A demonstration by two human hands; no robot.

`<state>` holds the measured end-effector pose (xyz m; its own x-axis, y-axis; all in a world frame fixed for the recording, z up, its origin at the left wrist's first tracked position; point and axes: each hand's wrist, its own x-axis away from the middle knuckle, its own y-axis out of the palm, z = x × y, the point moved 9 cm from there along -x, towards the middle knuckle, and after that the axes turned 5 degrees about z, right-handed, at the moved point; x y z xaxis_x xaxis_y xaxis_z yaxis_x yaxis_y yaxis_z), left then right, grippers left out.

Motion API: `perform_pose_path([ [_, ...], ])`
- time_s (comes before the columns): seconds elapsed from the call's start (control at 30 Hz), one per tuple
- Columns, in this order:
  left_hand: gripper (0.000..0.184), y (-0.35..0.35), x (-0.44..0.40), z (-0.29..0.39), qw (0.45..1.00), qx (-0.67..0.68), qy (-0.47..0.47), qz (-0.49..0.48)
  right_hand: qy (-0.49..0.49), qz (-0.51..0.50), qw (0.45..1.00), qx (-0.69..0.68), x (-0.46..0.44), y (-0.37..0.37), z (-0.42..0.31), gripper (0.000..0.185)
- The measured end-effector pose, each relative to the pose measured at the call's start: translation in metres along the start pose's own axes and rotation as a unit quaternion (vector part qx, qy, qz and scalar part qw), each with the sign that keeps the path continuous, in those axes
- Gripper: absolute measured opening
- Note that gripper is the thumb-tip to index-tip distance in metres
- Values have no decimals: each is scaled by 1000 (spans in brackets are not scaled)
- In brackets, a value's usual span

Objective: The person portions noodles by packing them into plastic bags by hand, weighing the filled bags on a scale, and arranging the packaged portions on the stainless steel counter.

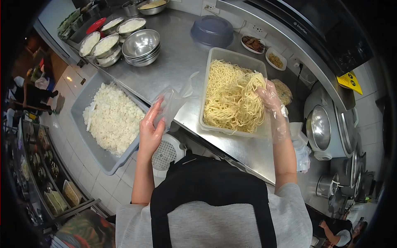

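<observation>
My right hand [271, 99], in a clear plastic glove, grips a clump of yellow noodles at the right side of a translucent plastic tub [202, 108]. Strands hang from the fingers onto the loose noodles [225, 89] filling the tub. My left hand [152, 129] is bare and holds a thin clear plastic bag [175, 103] between thumb and fingers. The bag stands up over the counter edge, left of the tub. Just left of that hand, a grey bin [106, 167] holds a heap of white rice [111, 118].
On the steel counter [178, 41] are stacked metal bowls [141, 45], rice-filled bowls [106, 46], a dark plastic cover [211, 31] and two small dishes of food [253, 44]. A rice cooker [324, 105] stands right. A perforated stool [167, 153] is below. Other people are at the edges.
</observation>
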<state>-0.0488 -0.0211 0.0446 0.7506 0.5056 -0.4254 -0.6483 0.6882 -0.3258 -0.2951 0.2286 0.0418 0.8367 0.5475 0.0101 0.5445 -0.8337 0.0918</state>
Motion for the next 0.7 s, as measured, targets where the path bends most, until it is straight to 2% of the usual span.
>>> perform_pose_path([
  [0.07, 60, 4, 2, -5, 998, 22, -52, -14, 12, -1, 983, 181, -5, -3, 5, 47],
  [0.1, 60, 5, 3, -5, 998, 22, -50, -18, 16, 0, 963, 270, -7, -8, 6, 48],
  [0.17, 58, 7, 2, -1, 1000, -1, -8, -10, 14, 73, 937, 341, -5, -31, 21, 48],
  [0.2, 58, 9, 2, 0, 1000, 0, -4, -14, 37, 76, 982, 170, 8, -18, 17, 48],
  [0.23, 57, 11, 2, 0, 1000, -1, -14, -16, 58, 77, 995, -7, 16, -10, 16, 47],
  [0.27, 57, 14, 1, -1, 1000, -1, -22, -19, 41, 36, 996, 65, 5, -36, 42, 64],
  [0.3, 57, 19, 0, 1, 999, 1, -15, -30, 39, 48, 996, 60, 0, -35, 42, 64],
  [0.37, 57, 26, -4, 1, 999, 6, -21, -37, 80, 126, 964, 222, -3, -40, 49, 71],
  [0.4, 57, 31, -5, 3, 999, 8, -11, -51, 68, 39, 993, 86, -5, -36, 54, 74],
  [0.43, 56, 33, -7, 4, 999, 12, -3, -51, 62, 54, 993, 80, -9, -46, 49, 74],
  [0.47, 55, 36, -10, 4, 999, 15, 5, -51, 28, -59, 976, 207, -14, -34, 45, 78],
  [0.5, 55, 42, -13, 5, 998, 18, 16, -63, -3, -169, 929, 328, -11, -23, 46, 82],
  [0.53, 54, 47, -16, 3, 997, 30, 9, -64, -28, -184, 885, 427, -12, -15, 43, 88],
  [0.57, 53, 52, -19, 1, 997, 41, -1, -67, -24, -167, 890, 423, -12, -8, 44, 88],
  [0.63, 53, 68, -23, 4, 994, 60, 6, -94, -55, -163, 824, 541, -8, 4, 50, 81],
  [0.67, 53, 75, -22, 6, 992, 75, 6, -101, -45, -149, 827, 539, -9, 1, 52, 81],
  [0.7, 53, 80, -22, 6, 990, 77, 9, -114, -8, -179, 824, 537, -13, 0, 64, 76],
])
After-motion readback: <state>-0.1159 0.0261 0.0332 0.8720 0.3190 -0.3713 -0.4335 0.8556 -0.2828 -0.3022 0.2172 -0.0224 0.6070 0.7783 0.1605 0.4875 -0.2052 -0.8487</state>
